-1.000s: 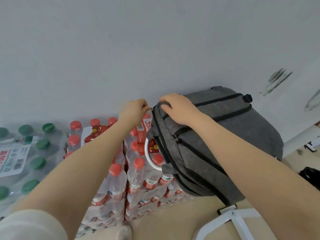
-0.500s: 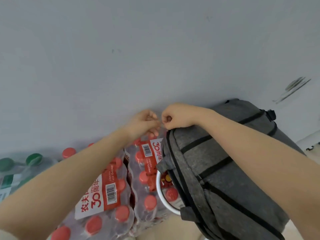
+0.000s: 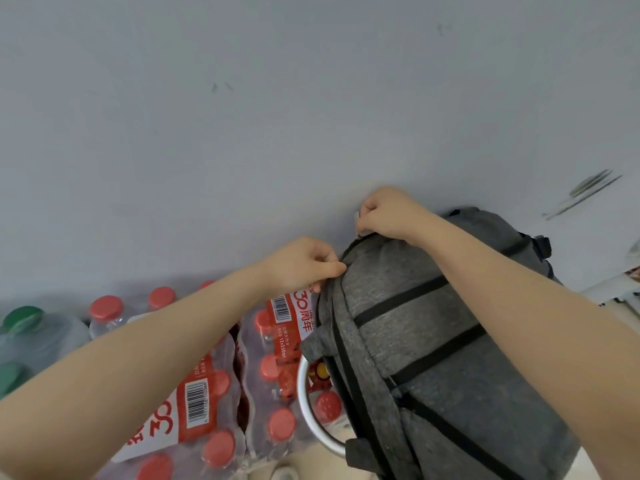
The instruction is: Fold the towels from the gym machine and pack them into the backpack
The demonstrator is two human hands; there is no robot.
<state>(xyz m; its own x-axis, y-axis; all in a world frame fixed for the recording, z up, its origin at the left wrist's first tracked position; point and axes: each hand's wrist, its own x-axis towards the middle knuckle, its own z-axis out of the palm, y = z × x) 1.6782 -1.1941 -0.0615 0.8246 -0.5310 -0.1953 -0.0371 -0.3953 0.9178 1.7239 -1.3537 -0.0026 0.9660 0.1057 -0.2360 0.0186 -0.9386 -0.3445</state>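
While the grey backpack (image 3: pixel 450 341) is seen in the lower right of the frame, its long side runs from the lower right corner up toward the middle, and its top end points at the pale wall (image 3: pixel 277 116). Black straps (image 3: pixel 398 303) are stretched across its grey cloth.

The top end of the backpack is held by both hands. The right hand (image 3: pixel 388 213) is curled just above the top edge, and a small silver zipper pull (image 3: pixel 360 216) is pinched between its fingers. The left hand (image 3: pixel 304 265) is set a little lower and to the left, and the edge of the bag is pinched by its thumb and fingers. Whether the bag is zipped all the way cannot be told.

A white curved bar (image 3: pixel 311 420) is seen at the bag's left side, near the bottom middle of the frame. Packs of water bottles with red caps (image 3: pixel 221 410) are wrapped in clear plastic at the lower left, just beside the bag. Bottles with green caps (image 3: pixel 20 320) are found at the far left edge. Dark scratches (image 3: pixel 585 195) are marked on the wall at the upper right.
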